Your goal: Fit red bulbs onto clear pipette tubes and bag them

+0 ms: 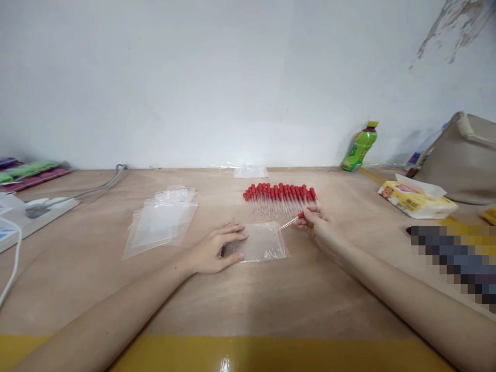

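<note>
A clear zip bag (260, 242) lies flat in the middle of the table, its zip edge to the right. My left hand (220, 248) rests on the bag's left edge with fingers spread. Between the fingers of my right hand (320, 227) is a red-capped dropper (292, 221), its clear tip pointing left at the bag's zip edge. Behind the bag, several red-capped droppers (281, 194) lie side by side in a row. Several clear bags (160, 222) overlap in a loose pile to the left.
Another bag (250, 172) lies by the wall. A green bottle (360, 149), tissue pack (416, 199) and beige bag (461, 155) stand at the right. At the left are a power strip (58, 206) with cables and coloured packets (33, 173).
</note>
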The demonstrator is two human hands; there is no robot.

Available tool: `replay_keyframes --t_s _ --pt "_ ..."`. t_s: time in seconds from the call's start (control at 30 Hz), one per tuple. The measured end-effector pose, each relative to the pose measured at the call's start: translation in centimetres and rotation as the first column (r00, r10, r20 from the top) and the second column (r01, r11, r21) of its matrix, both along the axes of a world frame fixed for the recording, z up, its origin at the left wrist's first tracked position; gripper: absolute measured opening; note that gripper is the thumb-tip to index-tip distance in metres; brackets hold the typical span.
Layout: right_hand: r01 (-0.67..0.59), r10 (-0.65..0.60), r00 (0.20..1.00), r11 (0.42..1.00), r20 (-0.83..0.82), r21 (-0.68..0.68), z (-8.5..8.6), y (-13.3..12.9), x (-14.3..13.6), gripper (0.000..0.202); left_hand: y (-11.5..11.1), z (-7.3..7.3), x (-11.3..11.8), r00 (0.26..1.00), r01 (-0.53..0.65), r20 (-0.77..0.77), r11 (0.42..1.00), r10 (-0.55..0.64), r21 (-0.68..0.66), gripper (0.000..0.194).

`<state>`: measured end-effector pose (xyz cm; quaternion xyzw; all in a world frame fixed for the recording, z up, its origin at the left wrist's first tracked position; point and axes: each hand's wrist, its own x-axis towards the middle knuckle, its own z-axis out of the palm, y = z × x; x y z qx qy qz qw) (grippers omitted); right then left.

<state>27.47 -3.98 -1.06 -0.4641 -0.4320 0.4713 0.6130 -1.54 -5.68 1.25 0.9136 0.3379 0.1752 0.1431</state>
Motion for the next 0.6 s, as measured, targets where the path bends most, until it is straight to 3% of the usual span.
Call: replay_keyframes --t_s 0.13,0.27,0.47,0.6 --pt "-0.183 0.191 0.974 0.981 0.125 -0.067 0.1 -1.0 0.3 0.030 -0.3 0.3 0.0 0.999 -0.030 -0.023 0.999 0.029 -0.017 0.062" --pt "-0.340 0.348 0.843 0.936 0.410 -0.096 0.9 -1.8 0.8 0.028 -0.4 0.6 0.1 0.999 -0.031 -0.040 0.999 0.030 -0.025 0.063" --pt "-0.433 0.248 0.666 0.897 0.703 0.094 1.0 -1.9 -0.1 0.019 -0.4 0.6 0.3 0.999 -0.017 -0.044 1.000 0.017 -0.002 0.063" --pt "-0.491 0.207 0.622 0.855 0.755 0.170 0.6 -1.7 -1.0 0.013 -0.3 0.5 0.4 0.999 -0.010 -0.045 1.000 0.010 0.009 0.064"
